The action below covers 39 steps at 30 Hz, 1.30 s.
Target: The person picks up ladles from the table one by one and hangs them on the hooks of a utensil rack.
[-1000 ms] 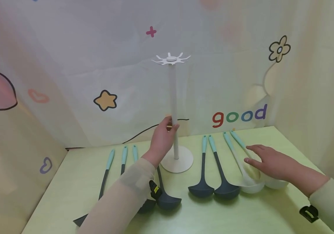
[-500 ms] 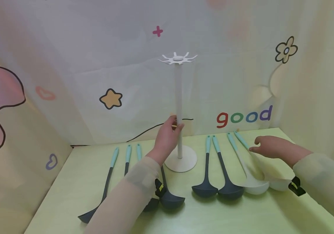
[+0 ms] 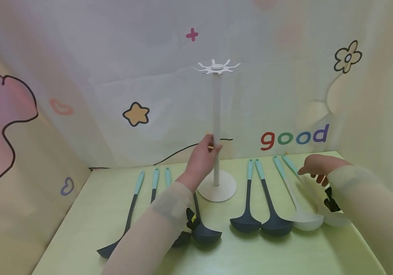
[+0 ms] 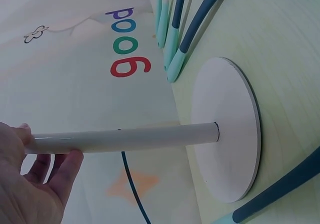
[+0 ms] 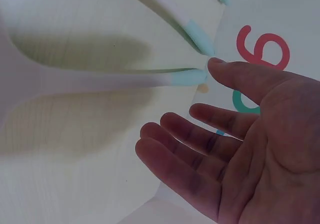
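Note:
My left hand grips the white pole of an upright stand, which has a round base and a hooked top. In the left wrist view, thumb and fingers of that hand go round the pole. My right hand hovers by the mint handle of the rightmost white ladle. Seen from the right wrist, this hand is spread with nothing in it, and its thumb is near the handle end; contact cannot be told.
A second white ladle lies left of the rightmost one. Two dark ladles lie right of the base, and several dark utensils left of it, partly behind my left arm. A printed curtain stands behind the table.
My right hand has moved back and inward over the rightmost ladle's handle, its fingers turning downward. My left hand keeps its grip on the pole. The head view has shifted slightly left.

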Tool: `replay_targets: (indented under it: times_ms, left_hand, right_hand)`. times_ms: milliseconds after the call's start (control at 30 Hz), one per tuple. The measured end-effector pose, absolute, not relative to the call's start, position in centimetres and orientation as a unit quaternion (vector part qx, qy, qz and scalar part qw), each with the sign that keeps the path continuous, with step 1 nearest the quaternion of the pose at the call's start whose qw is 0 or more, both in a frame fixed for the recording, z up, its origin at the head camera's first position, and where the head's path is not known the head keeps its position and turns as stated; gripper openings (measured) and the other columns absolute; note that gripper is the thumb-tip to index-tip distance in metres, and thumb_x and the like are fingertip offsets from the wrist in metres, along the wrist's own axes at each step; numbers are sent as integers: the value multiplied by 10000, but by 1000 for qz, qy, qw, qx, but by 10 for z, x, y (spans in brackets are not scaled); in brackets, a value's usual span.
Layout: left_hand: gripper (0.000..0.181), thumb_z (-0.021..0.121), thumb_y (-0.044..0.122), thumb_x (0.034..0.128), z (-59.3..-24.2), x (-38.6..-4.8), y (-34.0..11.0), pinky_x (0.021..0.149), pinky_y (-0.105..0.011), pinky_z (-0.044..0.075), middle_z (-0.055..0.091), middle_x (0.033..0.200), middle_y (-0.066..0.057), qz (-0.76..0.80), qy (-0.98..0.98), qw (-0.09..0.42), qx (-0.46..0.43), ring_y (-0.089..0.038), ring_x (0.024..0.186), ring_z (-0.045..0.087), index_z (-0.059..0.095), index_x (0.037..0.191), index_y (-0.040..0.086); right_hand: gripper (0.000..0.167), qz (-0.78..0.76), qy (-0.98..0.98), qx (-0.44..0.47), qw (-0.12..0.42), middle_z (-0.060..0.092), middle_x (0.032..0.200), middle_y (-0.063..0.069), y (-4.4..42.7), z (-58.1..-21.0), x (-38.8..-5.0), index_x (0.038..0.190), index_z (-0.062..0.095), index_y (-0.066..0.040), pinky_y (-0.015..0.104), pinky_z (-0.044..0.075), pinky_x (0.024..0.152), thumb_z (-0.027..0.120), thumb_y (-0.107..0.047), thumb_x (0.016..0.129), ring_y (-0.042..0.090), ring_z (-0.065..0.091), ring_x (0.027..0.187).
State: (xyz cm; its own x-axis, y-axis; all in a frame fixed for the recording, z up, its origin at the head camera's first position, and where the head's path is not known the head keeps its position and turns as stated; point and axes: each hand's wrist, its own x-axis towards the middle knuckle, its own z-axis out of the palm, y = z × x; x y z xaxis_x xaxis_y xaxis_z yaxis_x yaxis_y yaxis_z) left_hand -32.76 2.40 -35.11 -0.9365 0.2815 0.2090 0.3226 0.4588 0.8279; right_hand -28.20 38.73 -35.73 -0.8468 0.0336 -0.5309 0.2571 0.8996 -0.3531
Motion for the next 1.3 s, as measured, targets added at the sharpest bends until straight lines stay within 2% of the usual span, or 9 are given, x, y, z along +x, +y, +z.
replay_targets:
  times_ms: [167, 367, 500, 733, 867, 1100, 1300]
  left_hand:
    - [385, 541, 371, 1019, -349, -329, 23, 860, -403, 541, 602, 1201, -3, -484, -857, 11, -178, -176, 1029, 613, 493, 1364, 206]
    - [375, 537, 368, 1021, -347, -327, 23, 857, -392, 538, 600, 1202, -9, -483, -857, 7, -182, -179, 1031, 612, 494, 1352, 195]
    - [354, 539, 355, 1026, -347, -326, 23, 850, -393, 536, 600, 1195, -8, -482, -856, 11, -186, -178, 1029, 612, 502, 1336, 189]
    - [343, 540, 331, 1030, -348, -327, 21, 851, -397, 534, 599, 1173, 0, -480, -857, 14, -187, -174, 1017, 612, 499, 1341, 191]
    - [344, 536, 339, 1031, -349, -327, 21, 856, -399, 535, 592, 1179, 4, -475, -860, 12, -184, -174, 1032, 608, 493, 1341, 197]
    - [362, 515, 372, 1031, -346, -326, 18, 865, -406, 538, 582, 1232, 2, -470, -864, 7, -180, -179, 1074, 604, 478, 1356, 216]
    - [360, 522, 359, 1032, -347, -325, 20, 859, -403, 539, 582, 1219, -1, -473, -862, 5, -184, -183, 1066, 608, 479, 1356, 209]
  right_hand:
    - [596, -230, 934, 76, 264, 558, 1122, 356, 383, -365, -288, 1348, 381, 182, 409, 578, 703, 593, -230, 973, 357, 619, 860]
    - [791, -261, 922, 87, 272, 511, 1177, 424, 385, -374, -292, 1464, 172, 168, 402, 574, 716, 652, -155, 926, 350, 647, 850]
    - [838, -267, 917, 92, 283, 539, 1141, 366, 387, -378, -291, 1490, 149, 112, 408, 571, 752, 690, -119, 894, 331, 651, 853]
    - [849, -254, 911, 93, 311, 557, 1116, 319, 386, -381, -290, 1506, 92, 75, 416, 555, 808, 649, -8, 871, 301, 647, 865]
    - [865, -261, 908, 102, 312, 558, 1077, 295, 385, -385, -289, 1523, 61, 48, 380, 560, 755, 615, 30, 858, 301, 632, 841]
    - [892, -268, 906, 105, 312, 377, 1260, 387, 381, -387, -291, 1543, -15, 3, 368, 569, 735, 563, 81, 868, 314, 621, 833]
    - [892, -253, 916, 77, 302, 435, 1197, 385, 387, -388, -287, 1536, -36, 20, 360, 573, 672, 534, 107, 855, 279, 629, 746]
